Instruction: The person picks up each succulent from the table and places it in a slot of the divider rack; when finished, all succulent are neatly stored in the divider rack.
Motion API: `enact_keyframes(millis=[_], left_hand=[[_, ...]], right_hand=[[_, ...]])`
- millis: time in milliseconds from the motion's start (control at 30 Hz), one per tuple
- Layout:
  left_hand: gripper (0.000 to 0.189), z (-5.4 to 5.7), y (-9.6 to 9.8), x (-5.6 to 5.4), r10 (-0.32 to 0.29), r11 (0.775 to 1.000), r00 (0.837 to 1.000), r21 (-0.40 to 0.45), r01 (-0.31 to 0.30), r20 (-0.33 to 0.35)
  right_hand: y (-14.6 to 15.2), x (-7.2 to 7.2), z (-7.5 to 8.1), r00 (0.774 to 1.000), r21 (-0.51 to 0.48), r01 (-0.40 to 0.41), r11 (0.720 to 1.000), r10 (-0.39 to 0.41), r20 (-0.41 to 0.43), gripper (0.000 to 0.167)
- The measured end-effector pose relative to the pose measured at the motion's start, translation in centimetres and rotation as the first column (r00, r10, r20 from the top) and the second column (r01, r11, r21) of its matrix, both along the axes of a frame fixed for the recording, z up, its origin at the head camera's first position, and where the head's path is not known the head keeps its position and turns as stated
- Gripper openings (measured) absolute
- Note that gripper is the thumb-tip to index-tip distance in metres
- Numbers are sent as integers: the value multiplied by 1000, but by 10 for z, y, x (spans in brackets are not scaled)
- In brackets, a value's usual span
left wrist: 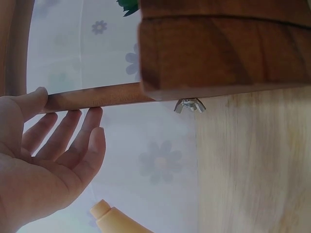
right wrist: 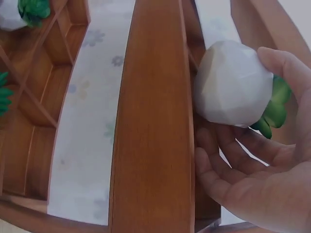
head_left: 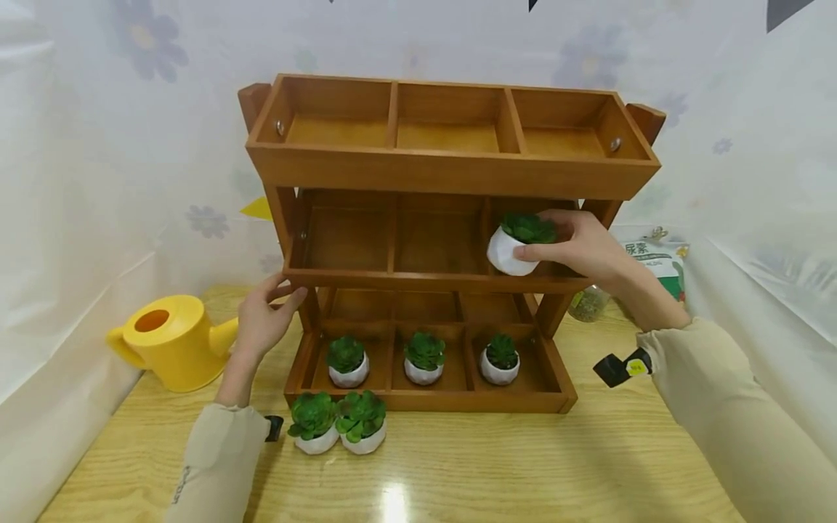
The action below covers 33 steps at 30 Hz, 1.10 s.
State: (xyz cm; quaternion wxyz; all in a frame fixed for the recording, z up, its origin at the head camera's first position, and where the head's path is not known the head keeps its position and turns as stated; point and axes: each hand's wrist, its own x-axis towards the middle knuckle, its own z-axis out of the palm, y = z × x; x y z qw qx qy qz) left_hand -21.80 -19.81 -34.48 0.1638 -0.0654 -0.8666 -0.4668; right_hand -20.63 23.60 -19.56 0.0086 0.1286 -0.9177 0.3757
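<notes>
My right hand holds a potted succulent by its white faceted pot, at the right compartment of the middle tier of a wooden plant stand. The pot tilts over the tier's front edge, thumb against its side; in the right wrist view the green leaves show behind it. At the stand's left side, my left hand grips a wooden post, thumb on one side and fingers on the other. Three more potted succulents stand in the bottom tier, one per compartment.
Two potted succulents stand side by side on the wooden table, before the stand's left front corner. A yellow watering can is at the left. Behind my right forearm are a clear jar and a white-and-green bag.
</notes>
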Motion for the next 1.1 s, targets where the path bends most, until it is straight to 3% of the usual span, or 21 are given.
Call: enact_keyframes(millis=[267,533,767,933,1100], left_hand=[[51,1,-1,2,4,1000,1000,-1,-4,13],[51,2,1,1,9,1000,1000,-11,-9,6],[51,2,0,0,14,1000,1000,-23,-14,5],[51,2,0,1,11,1000,1000,-20,-11,-1],[51,1,-1,1,6,1000,1000,-16,-6,-3]], right_hand=[[6,-20,4,1000,-23,-20,1000,20,7,73],[12,-35,15,995,179,-90,980,82,49,88],[15,-47,22,985,220,-172,960,162,63,98],[8,-52,26,982,355,-186,916,178,54,94],[4,-57,26,972,340,-236,910,223,78,85]])
